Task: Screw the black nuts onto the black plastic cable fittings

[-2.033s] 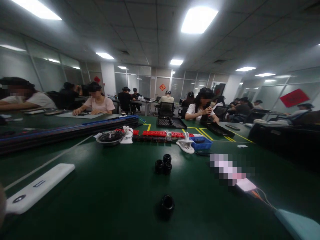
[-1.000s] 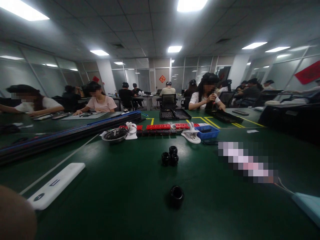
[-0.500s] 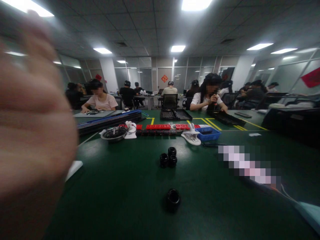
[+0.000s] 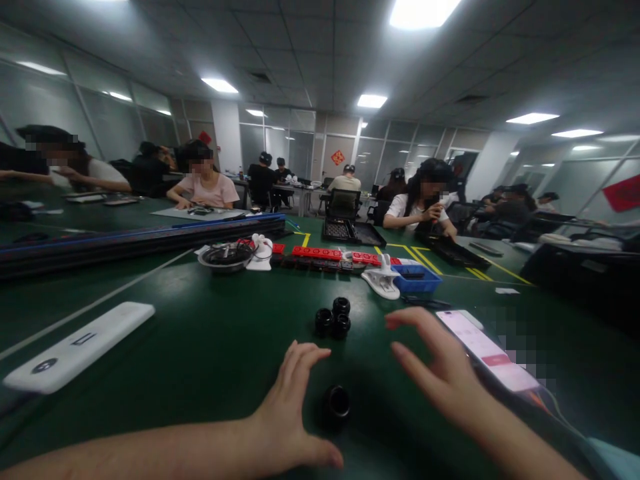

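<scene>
My left hand (image 4: 290,407) is spread, thumb and fingers apart, just left of a single black ring-shaped part (image 4: 337,404) on the green table (image 4: 210,373). Nothing is between its fingers. Over the table on the other side hovers my right hand (image 4: 440,360), its thumb and fingers apart and holding nothing. Farther forward, between the two hands, three similar black ring-shaped parts (image 4: 341,325) stand close together. A phone (image 4: 495,353) with a lit screen lies beside my right hand.
A white power bank-like device (image 4: 80,350) lies at left. Across the table are a round dish (image 4: 225,257) with cables, red strips (image 4: 317,253), a white clip (image 4: 383,279), a blue bin (image 4: 416,279) and long black bars (image 4: 140,240). A person (image 4: 425,197) sits opposite.
The hand that blurred the left of the view has dropped away; both my hands now reach over the table around the single black part. The view has tilted slightly.
</scene>
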The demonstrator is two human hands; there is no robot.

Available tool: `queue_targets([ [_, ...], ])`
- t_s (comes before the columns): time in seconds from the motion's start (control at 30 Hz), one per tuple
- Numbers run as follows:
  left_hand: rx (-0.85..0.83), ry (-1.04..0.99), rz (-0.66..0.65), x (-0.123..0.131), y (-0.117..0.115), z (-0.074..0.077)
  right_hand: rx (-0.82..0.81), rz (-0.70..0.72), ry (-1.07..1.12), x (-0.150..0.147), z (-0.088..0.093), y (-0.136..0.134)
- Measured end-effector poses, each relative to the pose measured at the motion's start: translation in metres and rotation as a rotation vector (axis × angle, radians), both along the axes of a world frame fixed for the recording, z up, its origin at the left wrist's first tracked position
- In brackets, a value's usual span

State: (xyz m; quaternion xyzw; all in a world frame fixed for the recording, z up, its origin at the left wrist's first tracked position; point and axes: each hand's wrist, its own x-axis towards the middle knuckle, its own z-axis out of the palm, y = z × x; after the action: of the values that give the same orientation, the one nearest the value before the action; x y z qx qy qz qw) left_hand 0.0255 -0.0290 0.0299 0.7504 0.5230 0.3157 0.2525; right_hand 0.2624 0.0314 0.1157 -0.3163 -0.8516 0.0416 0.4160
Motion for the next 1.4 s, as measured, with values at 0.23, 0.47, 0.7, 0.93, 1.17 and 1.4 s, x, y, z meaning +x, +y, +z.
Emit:
queue_targets([
  [0.23, -0.083, 0.146, -0.234, 0.002, 0.028, 0.009, -0.078, 0.06, 0.055, -0.06, -0.068, -0.011],
  [0.47, -0.147, 0.172, -0.237, 0.0, 0.028, 0.014, 0.005, 0.267, -0.075, -0.063, -0.072, -0.013],
  [0.7, -0.092, 0.158, -0.232, -0.003, 0.027, 0.008, 0.039, 0.516, -0.101, -0.059, -0.07, -0.011],
  [0.93, -0.076, 0.199, -0.22, -0.001, 0.024, 0.011, -0.052, 0.356, -0.145, -0.056, -0.072, -0.019],
  [1.17, -0.04, 0.203, -0.202, 0.0, 0.023, 0.009, -0.04, 0.501, -0.143, -0.058, -0.062, -0.023],
  [1.4, -0.032, 0.184, -0.233, -0.002, 0.023, 0.009, -0.058, 0.392, -0.109, -0.052, -0.066, -0.021],
])
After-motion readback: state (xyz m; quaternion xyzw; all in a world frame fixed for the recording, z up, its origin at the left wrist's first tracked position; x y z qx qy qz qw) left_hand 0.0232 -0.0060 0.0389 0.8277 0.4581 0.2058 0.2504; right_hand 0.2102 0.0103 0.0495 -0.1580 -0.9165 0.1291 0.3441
